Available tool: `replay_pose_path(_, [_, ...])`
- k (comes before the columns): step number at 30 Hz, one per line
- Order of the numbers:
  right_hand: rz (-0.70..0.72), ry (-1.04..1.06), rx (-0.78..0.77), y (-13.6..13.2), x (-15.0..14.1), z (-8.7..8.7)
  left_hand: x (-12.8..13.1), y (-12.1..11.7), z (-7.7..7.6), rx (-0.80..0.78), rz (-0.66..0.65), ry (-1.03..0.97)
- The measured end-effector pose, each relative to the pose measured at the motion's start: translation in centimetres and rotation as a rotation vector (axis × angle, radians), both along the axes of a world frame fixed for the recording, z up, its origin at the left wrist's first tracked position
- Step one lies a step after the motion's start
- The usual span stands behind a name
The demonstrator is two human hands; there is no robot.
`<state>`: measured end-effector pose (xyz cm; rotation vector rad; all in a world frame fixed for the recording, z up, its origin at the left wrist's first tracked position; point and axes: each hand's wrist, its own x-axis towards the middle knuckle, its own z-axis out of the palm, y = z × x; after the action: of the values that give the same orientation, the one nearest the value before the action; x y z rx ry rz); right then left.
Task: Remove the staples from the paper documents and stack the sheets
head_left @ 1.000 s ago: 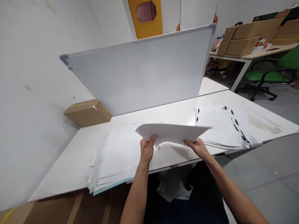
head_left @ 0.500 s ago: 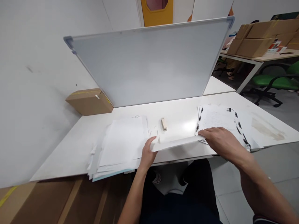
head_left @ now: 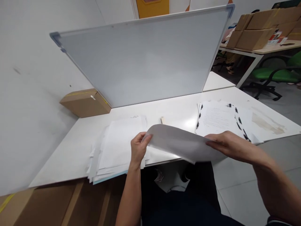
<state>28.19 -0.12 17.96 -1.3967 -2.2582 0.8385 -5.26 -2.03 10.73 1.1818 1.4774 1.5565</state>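
Head view shows a white table (head_left: 150,108) stretching across, its front edge running past the person's lap and its right end narrowing toward the floor. A large whiteboard (head_left: 145,62) stands along the rear of the surface, so room toward the back ends at its lower edge. At the back left corner, a cardboard box (head_left: 87,103) touches the whiteboard's left end. In the left half lies an uneven paper stack (head_left: 117,141), its lower sheets, one pale blue, jutting slightly past the front edge. Toward the right end, printed pages (head_left: 216,116) with black marks along their sides reach close to the front edge. Between these two piles, a strip of tabletop runs back to the whiteboard. Over the front edge there, a curved white sheet (head_left: 178,138) hangs in the air, one lower corner dipping beyond the edge. The left hand (head_left: 138,146) pinches its left end between thumb and fingers, beside the stack; the right hand (head_left: 228,144) grips its right end, before the printed pages. Mid-surface, a small cream-coloured object (head_left: 162,119) peeks out behind the sheet, mostly hidden.
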Motion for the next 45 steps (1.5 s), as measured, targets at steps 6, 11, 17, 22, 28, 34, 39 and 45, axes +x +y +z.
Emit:
replay_pose_path(6, [-0.168,0.401,-0.799,-1.1,0.0,-8.9,2.4,1.7,-4.4,-0.307,-0.106,-0.316])
replay_pose_path(11, [-0.295,0.510,-0.854,-3.3,0.0,-13.7,4.2,1.7,-8.0,-0.405,-0.083,-0.168])
replay_pose_path(17, [-0.407,0.522,-0.798,-4.4,-0.5,-13.1,4.2,2.1,-8.1,-0.398,-0.108,-0.013])
replay_pose_path(22, [-0.397,0.510,-0.769,-3.9,-0.2,-12.4,4.2,2.5,-7.8,-0.424,-0.131,0.131])
replay_pose_path(28, [-0.391,0.482,-0.793,-2.8,0.3,-11.1,4.6,3.4,-7.6,-0.319,-0.078,0.513])
replay_pose_path(34, [-0.366,0.485,-0.847,-2.7,1.3,-11.1,4.9,4.3,-7.5,-0.317,-0.015,0.632])
replay_pose_path(39, [-0.399,0.519,-0.843,-2.5,1.7,-11.4,4.9,5.0,-7.5,-0.325,0.007,0.642])
replay_pose_path(45, [-0.402,0.541,-0.839,-1.8,1.3,-12.0,5.0,5.7,-7.8,-0.296,-0.012,0.692])
